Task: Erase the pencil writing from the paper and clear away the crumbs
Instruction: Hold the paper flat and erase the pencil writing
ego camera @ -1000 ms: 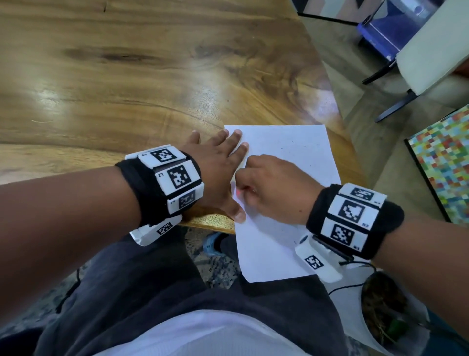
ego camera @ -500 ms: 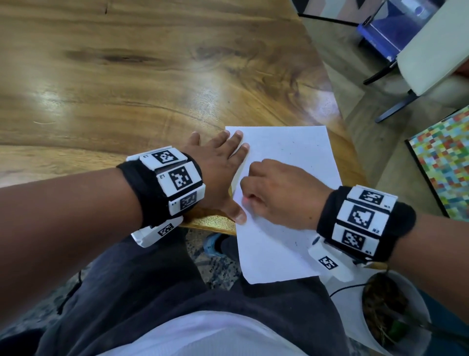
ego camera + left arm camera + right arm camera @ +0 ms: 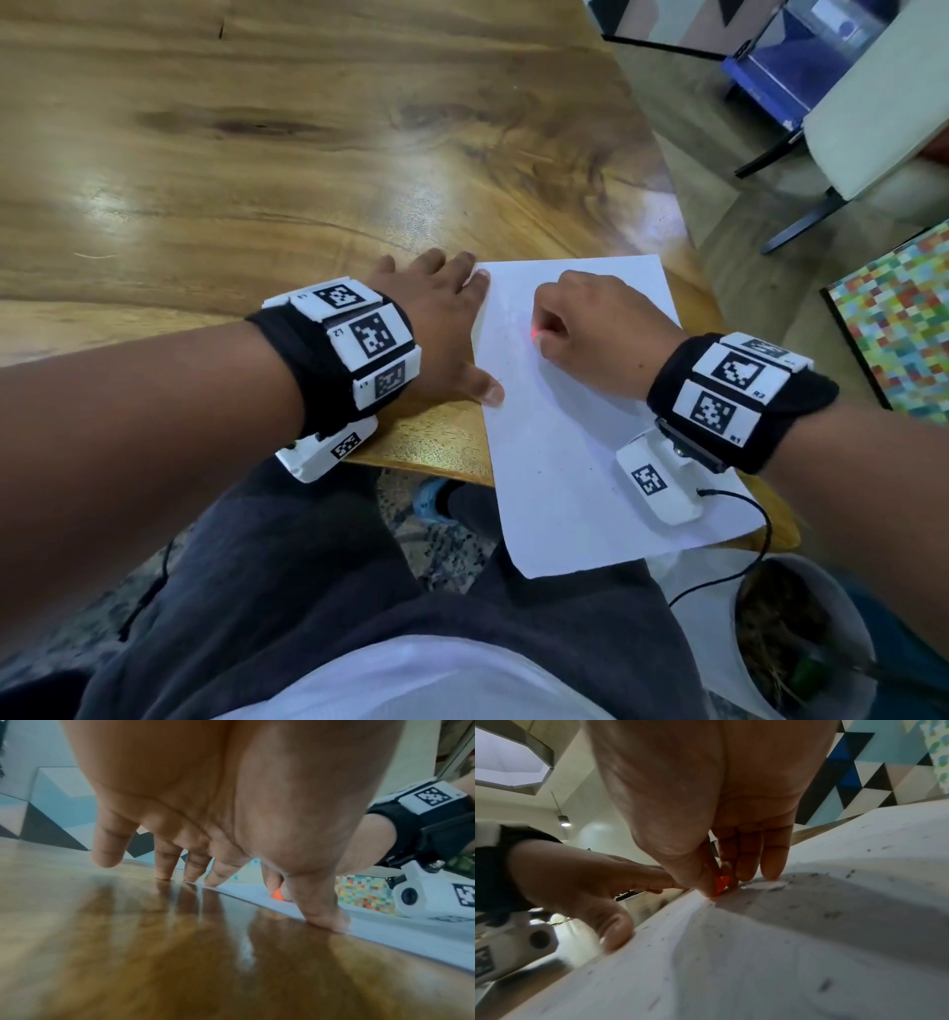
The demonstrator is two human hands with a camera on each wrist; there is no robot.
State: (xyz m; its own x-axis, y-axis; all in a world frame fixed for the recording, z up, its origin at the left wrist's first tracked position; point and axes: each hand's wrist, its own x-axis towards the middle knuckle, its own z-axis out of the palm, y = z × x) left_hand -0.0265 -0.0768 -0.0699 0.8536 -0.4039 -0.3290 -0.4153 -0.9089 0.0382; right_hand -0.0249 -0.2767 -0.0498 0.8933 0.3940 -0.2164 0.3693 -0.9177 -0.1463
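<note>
Up the paper (image 3: 575, 437) goes the right hand (image 3: 595, 329), pinching the orange eraser (image 3: 720, 885) against the sheet beneath its fingertips, while the flat left hand (image 3: 436, 329) pins the near edge to the worktop (image 3: 257, 154) — rub harder and the sheet could crumple.

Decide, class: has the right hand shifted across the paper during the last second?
Yes. The right hand, pinching the orange eraser, has slid toward the paper's far edge, away from the table's near edge.
</note>
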